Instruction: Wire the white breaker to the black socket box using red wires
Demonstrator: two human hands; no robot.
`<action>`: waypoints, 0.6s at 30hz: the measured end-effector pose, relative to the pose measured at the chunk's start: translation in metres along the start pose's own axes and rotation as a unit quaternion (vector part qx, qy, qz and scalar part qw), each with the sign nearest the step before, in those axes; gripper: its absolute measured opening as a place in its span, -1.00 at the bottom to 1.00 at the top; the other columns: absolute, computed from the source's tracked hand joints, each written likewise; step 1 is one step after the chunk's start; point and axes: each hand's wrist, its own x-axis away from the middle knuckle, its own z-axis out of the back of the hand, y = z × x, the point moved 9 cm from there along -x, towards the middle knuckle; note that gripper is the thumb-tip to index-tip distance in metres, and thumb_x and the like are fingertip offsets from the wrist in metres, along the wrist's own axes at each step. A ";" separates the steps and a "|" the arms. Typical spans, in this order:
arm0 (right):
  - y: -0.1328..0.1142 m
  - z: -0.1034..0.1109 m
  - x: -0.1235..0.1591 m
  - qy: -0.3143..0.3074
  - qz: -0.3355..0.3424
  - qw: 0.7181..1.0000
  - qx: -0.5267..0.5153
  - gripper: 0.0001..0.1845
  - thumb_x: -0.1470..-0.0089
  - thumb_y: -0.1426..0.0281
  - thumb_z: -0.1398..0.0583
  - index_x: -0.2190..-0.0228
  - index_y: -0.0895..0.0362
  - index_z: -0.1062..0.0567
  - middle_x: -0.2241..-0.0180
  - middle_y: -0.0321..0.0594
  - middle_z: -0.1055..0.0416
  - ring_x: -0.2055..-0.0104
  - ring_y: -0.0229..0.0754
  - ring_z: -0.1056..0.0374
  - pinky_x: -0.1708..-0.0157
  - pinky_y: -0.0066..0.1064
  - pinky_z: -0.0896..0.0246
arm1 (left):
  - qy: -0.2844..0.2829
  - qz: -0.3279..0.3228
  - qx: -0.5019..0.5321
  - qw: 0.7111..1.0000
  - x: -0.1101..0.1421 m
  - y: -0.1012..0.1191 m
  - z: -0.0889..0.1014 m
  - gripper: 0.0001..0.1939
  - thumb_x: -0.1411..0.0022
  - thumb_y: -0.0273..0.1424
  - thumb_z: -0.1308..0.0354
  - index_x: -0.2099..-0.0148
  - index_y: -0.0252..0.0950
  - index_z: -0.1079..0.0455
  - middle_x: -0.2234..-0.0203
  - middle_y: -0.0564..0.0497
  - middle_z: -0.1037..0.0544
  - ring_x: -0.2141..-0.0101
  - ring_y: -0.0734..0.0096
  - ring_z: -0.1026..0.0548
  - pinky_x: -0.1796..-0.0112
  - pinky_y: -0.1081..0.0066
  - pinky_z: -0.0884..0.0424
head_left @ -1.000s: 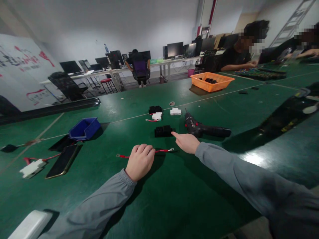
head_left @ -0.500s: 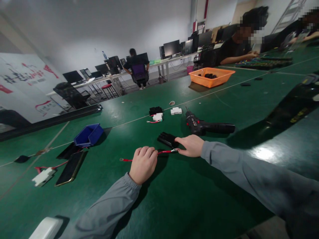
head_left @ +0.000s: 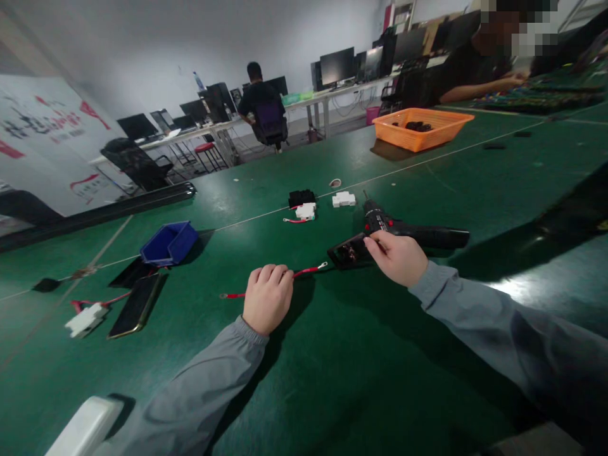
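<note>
My left hand [head_left: 268, 297] is closed over the middle of a short red cable [head_left: 308, 271], which has a metal ring terminal at each end. Its two ends stick out on either side of my fingers. My right hand [head_left: 398, 256] pinches the right end of a black plastic block [head_left: 349, 252], tilted so that coppery metal shows inside it. Just behind that hand lies a black cordless drill [head_left: 427, 236], its bit pointing away from me. Farther back are a white module [head_left: 344, 199], another white module with a red lead [head_left: 305, 211], and a black block [head_left: 301, 198].
An orange basket [head_left: 422, 136] with black parts stands at the back right. On the left are a blue bin [head_left: 170, 244], a phone [head_left: 136, 305] and a white module with red cable [head_left: 86, 319]. A co-worker's arm [head_left: 479, 90] rests at the far right.
My right hand has moved right and away from the cable's end, taking the black block along and tilting it up. My left hand stays on the red cable. The view has shifted slightly.
</note>
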 end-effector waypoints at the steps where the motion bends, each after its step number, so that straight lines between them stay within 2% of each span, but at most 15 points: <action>1: 0.001 0.000 0.000 -0.005 -0.005 1.000 0.002 -0.54 -0.32 0.16 0.05 0.41 0.16 -0.46 0.61 -0.23 -0.37 0.58 -0.20 -0.27 0.51 -0.38 0.00 | 0.000 0.002 -0.002 1.000 -0.001 -0.001 0.000 -0.84 -0.36 -0.41 -0.03 0.12 -0.25 -0.44 0.16 -0.06 -0.55 0.12 0.18 -0.43 0.13 0.17 -0.26; 4: 0.007 -0.003 0.000 -0.024 -0.032 0.999 -0.001 -0.54 -0.30 0.19 0.04 0.49 0.14 -0.44 0.61 -0.21 -0.37 0.57 -0.18 -0.28 0.49 -0.36 0.01 | 0.000 0.005 -0.003 1.000 -0.002 -0.003 -0.001 -0.84 -0.37 -0.41 -0.04 0.12 -0.24 -0.44 0.16 -0.05 -0.56 0.10 0.19 -0.44 0.09 0.17 -0.26; 7: 0.013 -0.010 0.001 -0.049 -0.076 0.994 -0.068 -0.54 -0.30 0.18 0.02 0.51 0.13 -0.45 0.59 -0.21 -0.40 0.55 -0.18 -0.29 0.47 -0.35 -0.01 | 0.004 0.004 0.001 1.000 -0.002 -0.003 0.000 -0.85 -0.37 -0.42 -0.04 0.12 -0.24 -0.44 0.16 -0.04 -0.56 0.07 0.20 -0.45 0.04 0.17 -0.25; 12: 0.025 -0.028 0.006 -0.075 -0.158 0.963 -0.203 -0.52 -0.29 0.14 0.02 0.48 0.13 -0.50 0.49 -0.20 -0.46 0.40 -0.14 -0.36 0.36 -0.35 -0.11 | 0.011 0.001 0.005 1.000 -0.002 -0.002 0.001 -0.85 -0.36 -0.43 -0.04 0.12 -0.25 -0.44 0.17 -0.05 -0.56 0.05 0.20 -0.45 -0.01 0.17 -0.23; 18: 0.036 -0.051 0.011 -0.113 -0.230 0.926 -0.276 -0.53 -0.25 0.14 0.00 0.49 0.16 -0.49 0.51 -0.21 -0.42 0.46 -0.17 -0.29 0.40 -0.35 -0.12 | 0.016 -0.002 0.002 1.000 -0.002 -0.002 0.002 -0.86 -0.35 -0.44 -0.05 0.13 -0.27 -0.44 0.17 -0.07 -0.56 0.07 0.20 -0.46 0.05 0.19 -0.25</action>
